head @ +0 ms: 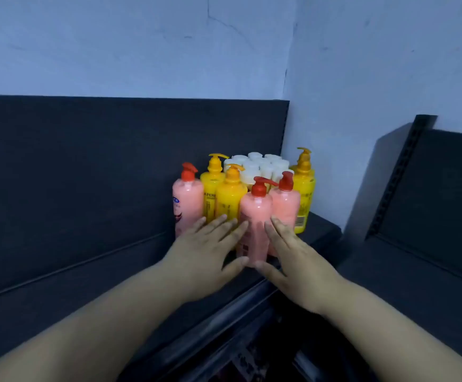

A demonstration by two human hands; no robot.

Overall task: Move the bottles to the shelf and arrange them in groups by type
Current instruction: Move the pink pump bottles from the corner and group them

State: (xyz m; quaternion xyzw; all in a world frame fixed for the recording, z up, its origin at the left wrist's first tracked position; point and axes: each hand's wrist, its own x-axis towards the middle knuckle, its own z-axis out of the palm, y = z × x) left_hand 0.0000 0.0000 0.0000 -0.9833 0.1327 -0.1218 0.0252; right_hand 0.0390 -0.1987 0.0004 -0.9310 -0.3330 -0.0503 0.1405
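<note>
On the dark shelf stands a cluster of pump bottles at its right end. Three are pink with red pumps: one at the left, one in front, one to its right. Three are yellow: two at centre left and one at the far right. Several white-capped bottles stand behind. My left hand and my right hand flank the front pink bottle with fingers spread flat. Whether the palms touch it is unclear.
A dark back panel rises behind the shelf, with a pale blue wall above. Another dark shelf unit stands at the right. The shelf's front edge runs below my hands, with dim items beneath.
</note>
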